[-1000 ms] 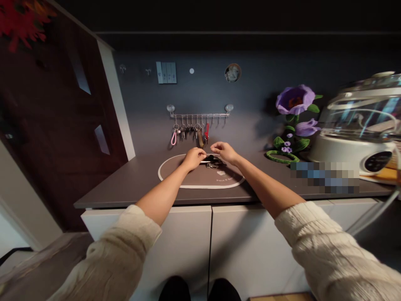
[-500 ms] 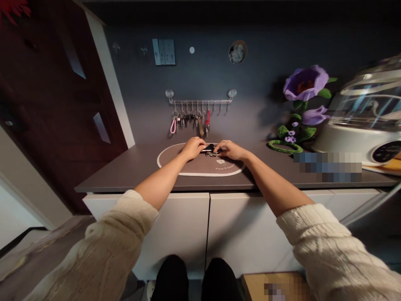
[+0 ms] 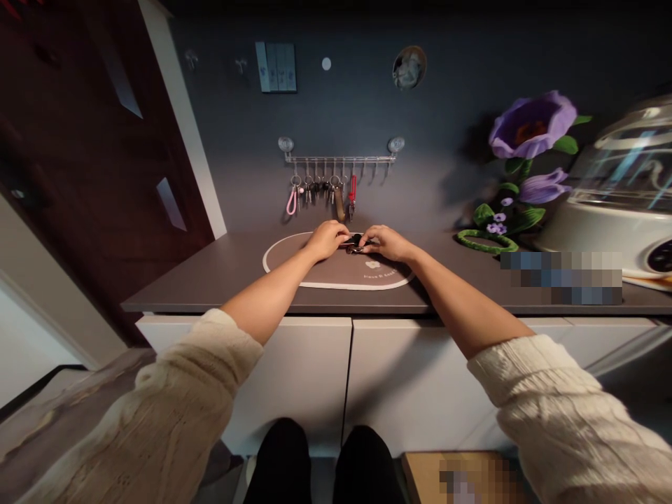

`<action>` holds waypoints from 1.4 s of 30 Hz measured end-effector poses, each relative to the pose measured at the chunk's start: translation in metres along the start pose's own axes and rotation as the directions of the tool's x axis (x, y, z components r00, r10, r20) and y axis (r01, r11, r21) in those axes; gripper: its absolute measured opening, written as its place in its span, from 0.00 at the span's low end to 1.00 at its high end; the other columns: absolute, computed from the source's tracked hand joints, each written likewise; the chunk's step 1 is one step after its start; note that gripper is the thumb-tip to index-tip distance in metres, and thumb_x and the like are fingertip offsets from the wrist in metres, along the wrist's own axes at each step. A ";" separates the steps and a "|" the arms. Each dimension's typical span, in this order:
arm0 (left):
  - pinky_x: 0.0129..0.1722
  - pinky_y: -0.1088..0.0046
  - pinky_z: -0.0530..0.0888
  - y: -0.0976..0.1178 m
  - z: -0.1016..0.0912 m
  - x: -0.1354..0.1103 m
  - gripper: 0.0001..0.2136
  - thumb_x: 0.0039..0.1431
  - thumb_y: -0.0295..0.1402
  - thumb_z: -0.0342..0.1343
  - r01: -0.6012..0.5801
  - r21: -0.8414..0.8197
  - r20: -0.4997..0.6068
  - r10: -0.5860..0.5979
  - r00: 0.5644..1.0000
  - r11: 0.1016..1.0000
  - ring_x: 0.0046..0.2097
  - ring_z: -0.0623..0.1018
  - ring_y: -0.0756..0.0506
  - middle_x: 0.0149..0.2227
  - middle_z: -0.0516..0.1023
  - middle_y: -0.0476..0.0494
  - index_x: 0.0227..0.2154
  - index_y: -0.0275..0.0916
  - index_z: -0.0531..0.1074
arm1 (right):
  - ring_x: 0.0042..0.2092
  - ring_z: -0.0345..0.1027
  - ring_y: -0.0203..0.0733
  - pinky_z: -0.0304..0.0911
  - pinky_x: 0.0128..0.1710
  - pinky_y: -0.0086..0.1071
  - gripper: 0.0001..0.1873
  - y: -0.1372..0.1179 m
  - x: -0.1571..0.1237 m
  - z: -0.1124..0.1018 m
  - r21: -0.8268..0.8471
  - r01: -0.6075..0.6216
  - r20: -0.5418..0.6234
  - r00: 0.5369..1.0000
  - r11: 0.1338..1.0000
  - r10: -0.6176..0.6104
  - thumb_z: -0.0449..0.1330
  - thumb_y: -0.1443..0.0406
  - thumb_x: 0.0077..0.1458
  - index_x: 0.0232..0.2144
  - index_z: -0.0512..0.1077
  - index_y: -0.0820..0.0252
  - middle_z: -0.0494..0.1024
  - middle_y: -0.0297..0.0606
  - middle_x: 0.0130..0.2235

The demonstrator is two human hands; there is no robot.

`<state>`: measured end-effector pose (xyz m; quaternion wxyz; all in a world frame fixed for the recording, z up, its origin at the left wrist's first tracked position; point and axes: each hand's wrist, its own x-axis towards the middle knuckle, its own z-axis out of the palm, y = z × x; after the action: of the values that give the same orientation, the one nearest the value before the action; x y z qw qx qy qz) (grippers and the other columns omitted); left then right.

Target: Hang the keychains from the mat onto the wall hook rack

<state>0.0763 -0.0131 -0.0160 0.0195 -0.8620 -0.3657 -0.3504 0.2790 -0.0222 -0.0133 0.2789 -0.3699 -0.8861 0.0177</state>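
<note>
Over the back half of an oval brown mat (image 3: 325, 273) with a pale rim, my two hands meet at a small bunch of keys (image 3: 356, 243), dark with shiny metal parts. My left hand (image 3: 328, 239) pinches its left side between thumb and fingers. From the right, the fingers of my right hand (image 3: 387, 243) close on the other side. My fingertips cover much of the bunch, so its exact parts are hard to make out.
On the wall behind, a clear hook rack (image 3: 341, 160) carries several keys, a pink loop (image 3: 292, 203) and a red strap (image 3: 353, 187). To the right on the counter (image 3: 210, 280) stand purple fabric flowers (image 3: 533, 129) and a white appliance with a clear top (image 3: 624, 220).
The view has tilted and shifted slightly. Both hands stay at the bunch of keys, which has turned a little between the fingers, its metal part now closer to the right fingertips.
</note>
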 end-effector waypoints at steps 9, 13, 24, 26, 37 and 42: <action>0.40 0.72 0.65 0.005 -0.002 0.000 0.09 0.54 0.30 0.50 0.026 -0.030 -0.055 -0.028 0.998 0.999 0.38 0.70 0.47 0.34 0.73 0.43 0.33 0.38 0.74 | 0.30 0.61 0.35 0.55 0.33 0.29 0.16 -0.017 -0.003 -0.002 0.173 -0.243 -0.061 0.965 0.954 0.256 0.57 0.54 0.46 0.27 0.72 0.62 0.73 0.35 0.27; 0.40 0.72 0.65 0.009 -0.004 0.000 0.08 0.54 0.30 0.50 0.011 -0.051 -0.082 -0.015 0.997 0.999 0.38 0.70 0.47 0.34 0.73 0.43 0.32 0.37 0.74 | 0.28 0.59 0.33 0.54 0.31 0.28 0.17 -0.018 -0.002 -0.003 0.220 -0.290 -0.101 0.943 0.931 0.318 0.57 0.54 0.45 0.28 0.71 0.63 0.71 0.35 0.26; 0.37 0.73 0.66 0.017 -0.002 0.000 0.09 0.54 0.33 0.50 -0.019 -0.159 -0.101 0.003 0.995 0.987 0.34 0.71 0.49 0.32 0.74 0.45 0.31 0.36 0.74 | 0.29 0.60 0.33 0.57 0.31 0.28 0.18 -0.022 0.001 -0.002 0.369 -0.217 -0.171 0.940 0.904 0.296 0.57 0.52 0.45 0.29 0.69 0.63 0.71 0.35 0.27; 0.37 0.74 0.66 0.019 -0.001 0.000 0.09 0.54 0.33 0.50 0.002 -0.218 -0.100 -0.024 0.995 0.976 0.34 0.71 0.49 0.33 0.75 0.45 0.31 0.36 0.74 | 0.29 0.60 0.33 0.57 0.32 0.29 0.18 -0.023 0.002 -0.001 0.426 -0.193 -0.181 0.939 0.884 0.292 0.57 0.52 0.45 0.29 0.69 0.63 0.71 0.35 0.27; 0.33 0.75 0.68 0.024 0.001 0.003 0.07 0.51 0.32 0.51 0.145 -0.557 -0.079 -0.226 0.971 0.818 0.30 0.72 0.50 0.27 0.75 0.47 0.27 0.34 0.72 | 0.27 0.60 0.31 0.59 0.31 0.29 0.20 -0.034 0.004 -0.002 0.716 -0.159 -0.163 0.909 0.680 0.384 0.63 0.54 0.39 0.31 0.68 0.62 0.70 0.33 0.26; 0.33 0.75 0.68 0.020 0.005 0.007 0.07 0.51 0.32 0.51 0.127 -0.631 -0.125 -0.262 0.957 0.766 0.30 0.72 0.51 0.26 0.74 0.48 0.27 0.34 0.70 | 0.27 0.60 0.30 0.59 0.31 0.28 0.20 -0.037 0.003 -0.002 0.773 -0.147 -0.150 0.903 0.617 0.403 0.64 0.54 0.38 0.30 0.68 0.63 0.70 0.32 0.27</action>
<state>0.0954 -0.0217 -0.0115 -0.2615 -0.7371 -0.3149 -0.5377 0.2547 -0.0474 -0.0017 0.5339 -0.3537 -0.6765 0.3636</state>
